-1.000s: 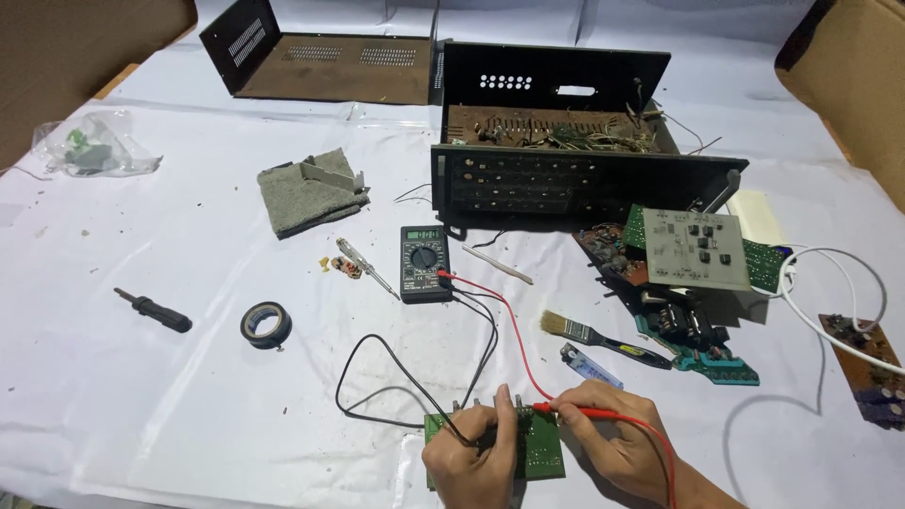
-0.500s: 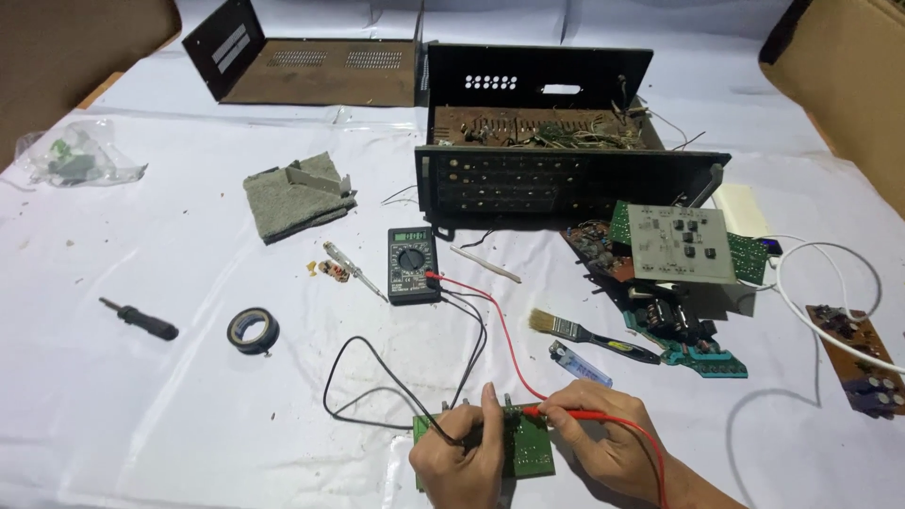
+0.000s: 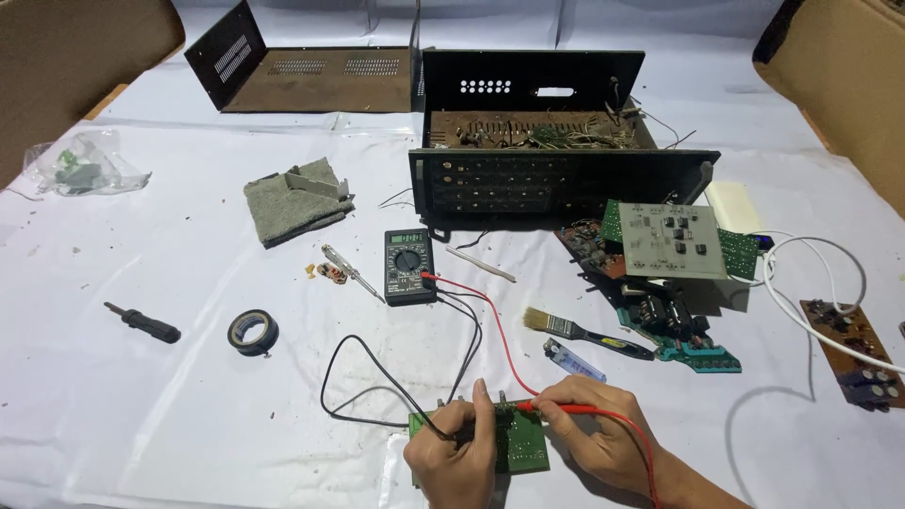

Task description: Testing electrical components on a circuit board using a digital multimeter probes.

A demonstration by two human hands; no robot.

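Note:
A small green circuit board (image 3: pixel 524 445) lies on the white sheet at the near edge. My left hand (image 3: pixel 460 459) pinches the black probe (image 3: pixel 453 436) against the board's left part. My right hand (image 3: pixel 598 440) holds the red probe (image 3: pixel 562 408) with its tip on the board's top edge. Red and black leads run up to a dark multimeter (image 3: pixel 409 265) in the middle, its display lit.
A black open chassis (image 3: pixel 556 179) stands behind, its cover (image 3: pixel 302 71) farther back. To the right lie stacked circuit boards (image 3: pixel 671 240), a brush (image 3: pixel 584 332), a lighter (image 3: pixel 573 360), a white cable (image 3: pixel 811 311). To the left: tape roll (image 3: pixel 253 331), screwdrivers (image 3: pixel 143 322), grey cloth (image 3: pixel 294 203), plastic bag (image 3: pixel 83 165).
The view has shifted slightly, with things now sitting a little lower in the frame. Both hands stay on the green board with the probes held against it.

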